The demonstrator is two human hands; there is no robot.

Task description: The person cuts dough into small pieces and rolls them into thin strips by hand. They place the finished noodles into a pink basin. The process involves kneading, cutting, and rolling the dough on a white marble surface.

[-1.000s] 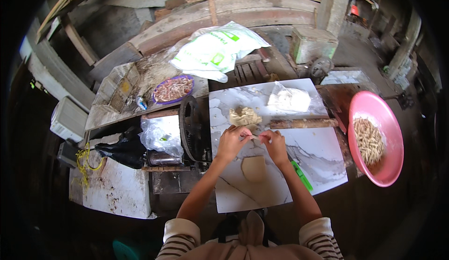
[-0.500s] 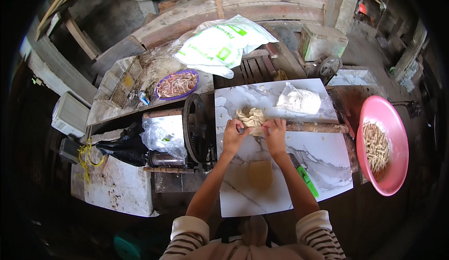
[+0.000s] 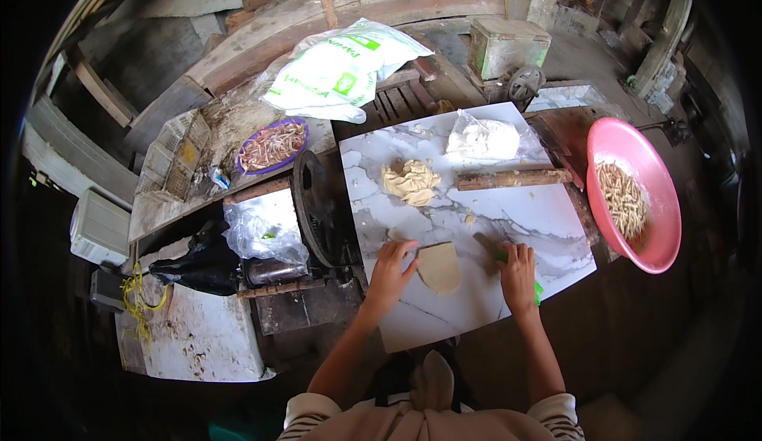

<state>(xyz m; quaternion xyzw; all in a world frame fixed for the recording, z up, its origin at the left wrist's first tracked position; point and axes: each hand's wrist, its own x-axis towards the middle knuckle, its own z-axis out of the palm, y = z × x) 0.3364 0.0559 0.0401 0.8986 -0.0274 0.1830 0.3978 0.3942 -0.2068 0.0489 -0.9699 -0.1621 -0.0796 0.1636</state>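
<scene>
A flat tan piece of dough with a rounded near edge lies on the marble-patterned board. Just left of it is my left hand, empty, thumb and fingers apart, the fingertips close to the dough's edge. My right hand has closed around the green handle of a knife; its blade points up and left toward the dough, and most of the handle is covered by my fingers. Farther back sits a crumpled heap of pale dough. To its right rests a wooden rolling pin.
A plastic bag of white flour or dough is on the board's far side. Right of the board stands a pink basin of cut strips. On the left are a wheeled roller machine, a purple-rimmed basket and a white-and-green sack.
Both hands have left the crumpled dough and come nearer to me. The right has taken hold of the knife; the left has come beside the flat dough. The view has shifted.
</scene>
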